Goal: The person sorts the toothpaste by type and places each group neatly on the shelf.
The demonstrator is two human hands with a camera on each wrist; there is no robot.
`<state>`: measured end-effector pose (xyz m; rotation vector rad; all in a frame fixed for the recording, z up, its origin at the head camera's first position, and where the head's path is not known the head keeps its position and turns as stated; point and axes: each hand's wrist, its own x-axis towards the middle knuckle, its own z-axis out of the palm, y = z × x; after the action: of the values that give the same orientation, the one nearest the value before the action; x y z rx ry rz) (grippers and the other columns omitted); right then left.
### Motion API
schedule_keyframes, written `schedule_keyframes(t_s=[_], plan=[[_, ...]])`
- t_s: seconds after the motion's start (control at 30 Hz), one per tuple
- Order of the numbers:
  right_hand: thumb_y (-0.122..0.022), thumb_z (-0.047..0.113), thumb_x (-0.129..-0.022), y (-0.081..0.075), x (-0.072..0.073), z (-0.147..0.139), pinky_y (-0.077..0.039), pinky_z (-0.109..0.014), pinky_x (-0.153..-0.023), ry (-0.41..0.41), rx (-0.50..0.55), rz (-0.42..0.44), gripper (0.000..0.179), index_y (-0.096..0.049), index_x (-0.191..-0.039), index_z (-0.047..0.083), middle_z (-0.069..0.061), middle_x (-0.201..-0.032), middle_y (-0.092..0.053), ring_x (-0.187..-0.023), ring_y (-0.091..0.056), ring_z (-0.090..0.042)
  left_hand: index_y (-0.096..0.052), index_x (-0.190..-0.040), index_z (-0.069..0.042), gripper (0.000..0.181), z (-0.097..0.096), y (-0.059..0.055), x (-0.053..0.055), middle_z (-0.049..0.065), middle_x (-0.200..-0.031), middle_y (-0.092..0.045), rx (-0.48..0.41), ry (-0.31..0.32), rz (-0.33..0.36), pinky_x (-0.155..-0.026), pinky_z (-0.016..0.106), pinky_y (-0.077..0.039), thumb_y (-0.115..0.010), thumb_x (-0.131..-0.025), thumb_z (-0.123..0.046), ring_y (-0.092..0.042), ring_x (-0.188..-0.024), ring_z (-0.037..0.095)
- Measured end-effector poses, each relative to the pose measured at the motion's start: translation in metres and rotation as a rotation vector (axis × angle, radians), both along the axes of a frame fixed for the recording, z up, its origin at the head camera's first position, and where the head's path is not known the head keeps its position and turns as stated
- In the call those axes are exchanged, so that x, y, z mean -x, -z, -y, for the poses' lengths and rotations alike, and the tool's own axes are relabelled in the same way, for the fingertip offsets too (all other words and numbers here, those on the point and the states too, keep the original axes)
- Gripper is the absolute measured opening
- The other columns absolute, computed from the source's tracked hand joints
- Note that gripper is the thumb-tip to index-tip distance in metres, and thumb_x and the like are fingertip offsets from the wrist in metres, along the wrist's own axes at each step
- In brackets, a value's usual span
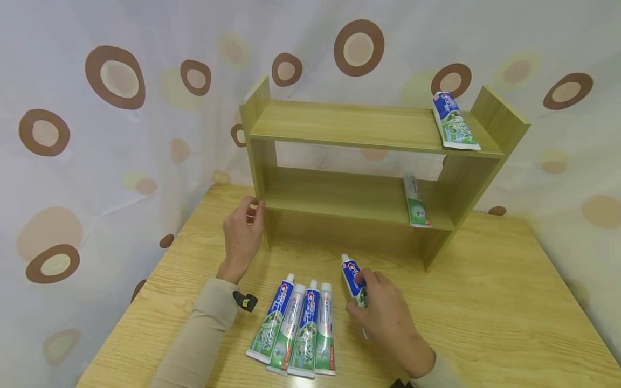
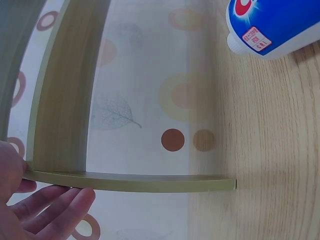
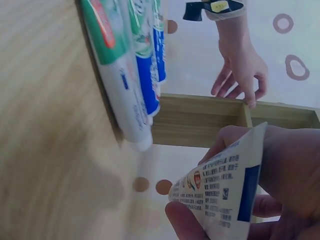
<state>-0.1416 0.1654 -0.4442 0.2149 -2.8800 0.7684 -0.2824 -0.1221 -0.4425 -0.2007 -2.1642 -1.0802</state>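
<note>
My right hand (image 1: 388,318) grips a blue and green toothpaste tube (image 1: 350,275) above the table, its white cap toward the shelf. The tube's printed back (image 3: 212,192) shows in the right wrist view. My left hand (image 1: 242,231) holds the left side panel (image 2: 150,184) of a small wooden shelf (image 1: 339,207), at the middle board. Between my arms lie several toothpaste tubes (image 1: 304,328) side by side, blue-green alternating with silver-green. One blue-green tube (image 1: 453,121) rests on the top board near the right end. A silver-green tube (image 1: 415,202) lies on the middle board at right.
The shelf stands at the back of the wooden table (image 1: 509,312). Behind it hangs a pale cloth (image 1: 310,32) printed with brown rings. A black band (image 1: 245,300) circles my left wrist.
</note>
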Motion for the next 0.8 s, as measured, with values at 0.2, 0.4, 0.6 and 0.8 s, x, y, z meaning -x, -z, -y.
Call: schedule_keyframes(t_s=[0.2, 0.4, 0.6, 0.8], plan=[[-0.086, 0.007, -0.082, -0.017, 0.007, -0.007, -0.054, -0.021, -0.056, -0.020, -0.012, -0.056, 0.041, -0.069, -0.118, -0.001, -0.017, -0.101, -0.075, -0.071, -0.062, -0.015, -0.071, -0.108, 0.000, 0.020, 0.000, 0.001, 0.000, 0.022, -0.085, -0.080, 0.001, -0.003, -0.001, -0.067, 0.052, -0.067, -0.066, -0.110, -0.019, -0.078, -0.075, 0.038], [-0.088, 0.004, -0.081, -0.033, 0.016, -0.011, -0.055, -0.022, -0.056, -0.041, -0.026, -0.126, 0.042, -0.068, -0.118, -0.003, -0.017, -0.097, -0.075, -0.069, -0.062, -0.016, -0.071, -0.109, 0.000, 0.020, 0.000, 0.001, 0.001, 0.021, -0.085, -0.079, 0.002, 0.000, -0.011, -0.067, 0.052, -0.067, -0.066, -0.110, -0.020, -0.078, -0.075, 0.037], [-0.088, 0.003, -0.080, -0.049, 0.020, -0.011, -0.064, -0.033, -0.062, -0.037, -0.036, -0.173, 0.042, -0.068, -0.117, -0.003, -0.019, -0.101, -0.075, -0.077, -0.070, -0.024, -0.071, -0.108, 0.000, 0.021, 0.000, 0.001, 0.001, 0.021, -0.085, -0.080, -0.003, -0.001, -0.013, -0.067, 0.052, -0.067, -0.066, -0.111, -0.020, -0.078, -0.075, 0.037], [-0.090, 0.006, -0.081, -0.058, 0.019, -0.007, -0.068, -0.040, -0.069, -0.027, -0.038, -0.163, 0.045, -0.068, -0.120, -0.003, -0.020, -0.105, -0.075, -0.085, -0.073, -0.029, -0.071, -0.108, 0.001, 0.021, -0.001, 0.000, -0.001, 0.021, -0.086, -0.080, -0.006, 0.002, -0.020, -0.067, 0.052, -0.067, -0.066, -0.111, -0.020, -0.078, -0.075, 0.036]])
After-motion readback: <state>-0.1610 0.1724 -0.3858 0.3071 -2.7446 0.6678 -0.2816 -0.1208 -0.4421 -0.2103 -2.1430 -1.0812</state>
